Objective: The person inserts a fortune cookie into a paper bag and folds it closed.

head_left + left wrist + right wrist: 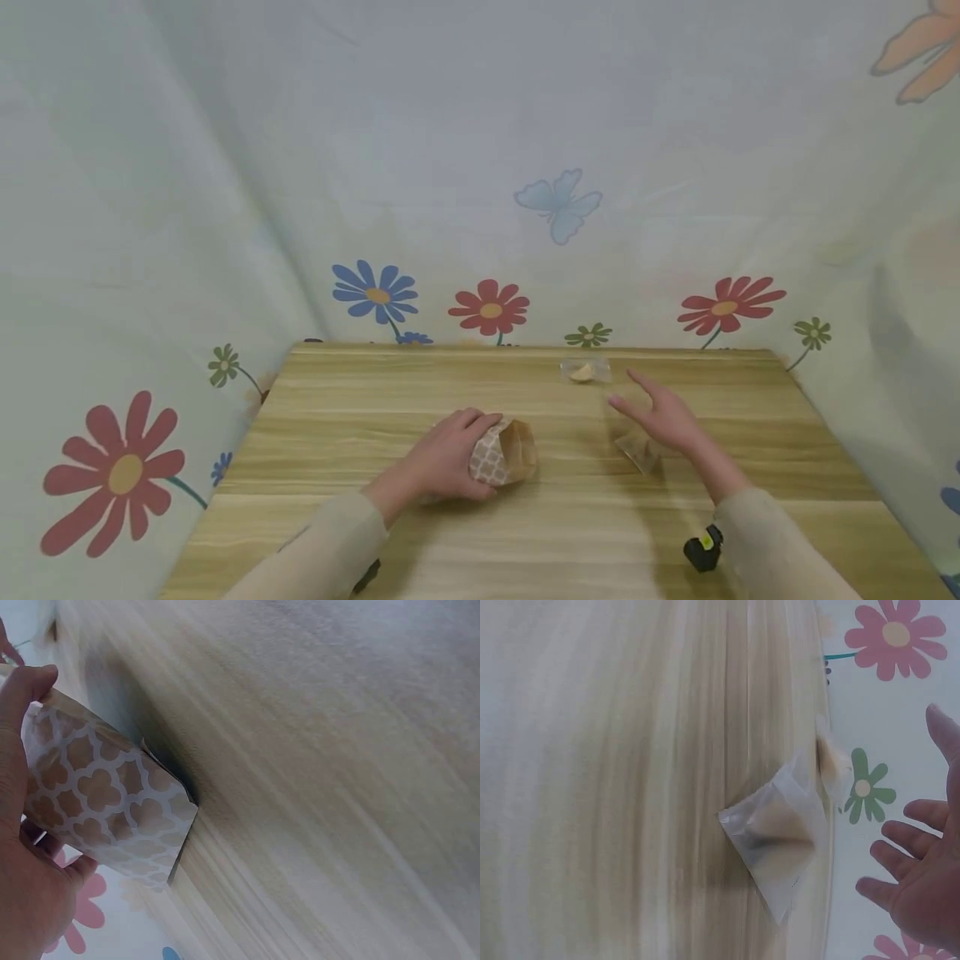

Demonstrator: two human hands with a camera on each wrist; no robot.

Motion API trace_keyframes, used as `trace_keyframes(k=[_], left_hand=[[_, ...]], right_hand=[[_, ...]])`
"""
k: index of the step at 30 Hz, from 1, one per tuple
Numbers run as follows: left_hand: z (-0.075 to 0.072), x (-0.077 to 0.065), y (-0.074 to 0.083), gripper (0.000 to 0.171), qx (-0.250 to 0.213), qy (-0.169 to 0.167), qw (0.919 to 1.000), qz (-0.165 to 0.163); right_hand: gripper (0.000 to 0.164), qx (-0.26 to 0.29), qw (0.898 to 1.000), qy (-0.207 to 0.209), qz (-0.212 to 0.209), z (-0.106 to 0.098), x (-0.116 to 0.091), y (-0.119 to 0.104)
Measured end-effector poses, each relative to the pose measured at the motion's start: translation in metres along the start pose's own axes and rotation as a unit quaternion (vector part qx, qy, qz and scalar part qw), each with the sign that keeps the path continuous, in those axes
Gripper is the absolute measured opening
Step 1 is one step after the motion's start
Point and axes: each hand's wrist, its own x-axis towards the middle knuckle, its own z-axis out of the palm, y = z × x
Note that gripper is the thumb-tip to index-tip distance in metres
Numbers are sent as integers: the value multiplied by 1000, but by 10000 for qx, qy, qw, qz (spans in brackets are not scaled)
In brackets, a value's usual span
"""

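A brown paper bag (491, 457) with a white lattice pattern lies on its side, its open mouth turned to the right. My left hand (448, 458) grips it around the body, with the thumb on the near side. The left wrist view shows the closed end of the bag (105, 787) at the tabletop. My right hand (667, 418) is held with fingers spread and nothing in it, above a clear packet (637, 454) with a tan, folded piece inside. Farther back lies a second clear packet (585, 372), its tan piece resembling a fortune cookie.
Both packets and the bag are on a wood-grain table (337, 400). Behind its far edge hangs a pale cloth (450, 167) printed with flowers and a butterfly. A black device (703, 548) sits at the right wrist, by the sleeve.
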Motion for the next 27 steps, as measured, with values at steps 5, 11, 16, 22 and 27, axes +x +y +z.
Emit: trace_keyframes(k=[5, 11, 16, 22, 27], left_hand=[[3, -3, -2, 111, 115, 69, 9999, 68], [2, -5, 1, 109, 174, 138, 9997, 121], [6, -6, 2, 109, 263, 254, 9991, 218], [8, -6, 2, 109, 381, 294, 9984, 295], [8, -7, 2, 108, 405, 257, 9985, 281]], right_hand=[[80, 234, 9996, -124, 23, -2, 10, 4], [73, 789, 9964, -294, -52, -2, 25, 14], [68, 1310, 9903, -423, 198, -1, 36, 19], [66, 1519, 9862, -483, 437, 0, 43, 22], [64, 1619, 9841, -460, 558, 3, 48, 26]])
